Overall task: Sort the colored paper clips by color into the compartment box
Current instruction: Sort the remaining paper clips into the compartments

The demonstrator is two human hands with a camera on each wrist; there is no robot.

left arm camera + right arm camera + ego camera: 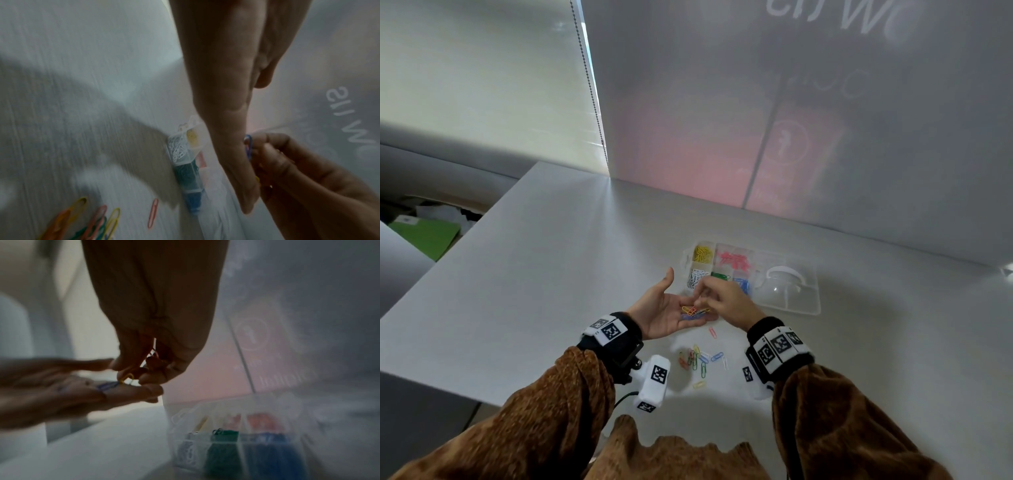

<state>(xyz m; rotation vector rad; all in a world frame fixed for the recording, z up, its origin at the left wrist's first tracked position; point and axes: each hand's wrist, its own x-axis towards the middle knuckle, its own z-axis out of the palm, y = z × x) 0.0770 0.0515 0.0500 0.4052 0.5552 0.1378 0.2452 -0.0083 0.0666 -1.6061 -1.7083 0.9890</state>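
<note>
My right hand (726,301) pinches at a yellow clip (127,378) from the small handful of clips (694,311) lying on my flat, upturned left hand (664,313). Just beyond my fingertips sits the compartment box (690,255), already well stocked with yellow, pink, white, green and blue. More loose clips (700,361) wait on the table (551,274) behind my wrists, so I'd say plenty is sorted, with some left.

Right hand (292,170) pinches a blue clip (249,146) against the flat left hand (226,97).
</note>
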